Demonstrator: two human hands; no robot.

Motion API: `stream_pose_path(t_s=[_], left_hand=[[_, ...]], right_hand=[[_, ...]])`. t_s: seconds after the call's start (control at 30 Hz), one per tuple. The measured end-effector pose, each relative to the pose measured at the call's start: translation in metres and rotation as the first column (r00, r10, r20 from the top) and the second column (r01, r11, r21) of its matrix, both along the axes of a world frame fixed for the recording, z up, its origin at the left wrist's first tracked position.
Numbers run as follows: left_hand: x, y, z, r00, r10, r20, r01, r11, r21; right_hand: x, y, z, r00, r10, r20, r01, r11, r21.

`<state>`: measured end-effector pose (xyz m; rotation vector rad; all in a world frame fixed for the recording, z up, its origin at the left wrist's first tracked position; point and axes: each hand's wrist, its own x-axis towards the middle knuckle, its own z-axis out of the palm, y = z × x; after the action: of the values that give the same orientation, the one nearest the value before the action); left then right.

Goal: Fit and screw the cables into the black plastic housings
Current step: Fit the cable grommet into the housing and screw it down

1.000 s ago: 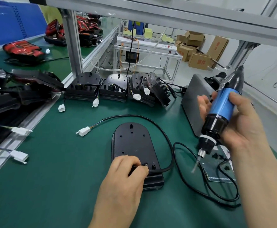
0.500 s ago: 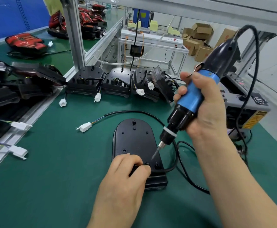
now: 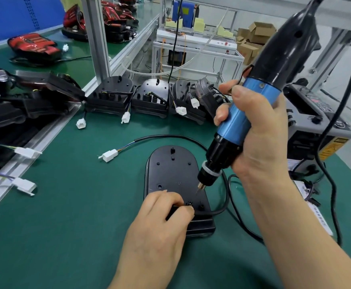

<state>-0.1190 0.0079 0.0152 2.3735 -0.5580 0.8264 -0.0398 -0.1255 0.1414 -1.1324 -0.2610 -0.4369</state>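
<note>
- Head view: my right hand (image 3: 260, 142) grasps the driver (image 3: 251, 109), which has come from the right of the housing (image 3: 170, 174) to over it; the bit (image 3: 200, 186) is now just above the screw (image 3: 189, 203) at its near end.
- My left hand (image 3: 160, 226) pinches the cable (image 3: 222, 207) there; I think driving comes next.

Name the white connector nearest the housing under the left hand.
The connector lying alone mid-mat, left of the flat housing; the others lie by the back row or left rail.

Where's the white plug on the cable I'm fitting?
In the head view, the white plug lies on the green mat, left of the black housing.
</note>
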Motion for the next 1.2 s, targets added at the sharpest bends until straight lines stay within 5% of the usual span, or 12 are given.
stream_pose_path(t_s=[1.2], left_hand=[[-0.002, -0.001, 0.006, 0.998, -0.018, -0.064, 0.015, 0.999, -0.042]], right_hand=[[0.002, 0.016, -0.001, 0.984, 0.160, 0.075, -0.142, 0.970, -0.199]])
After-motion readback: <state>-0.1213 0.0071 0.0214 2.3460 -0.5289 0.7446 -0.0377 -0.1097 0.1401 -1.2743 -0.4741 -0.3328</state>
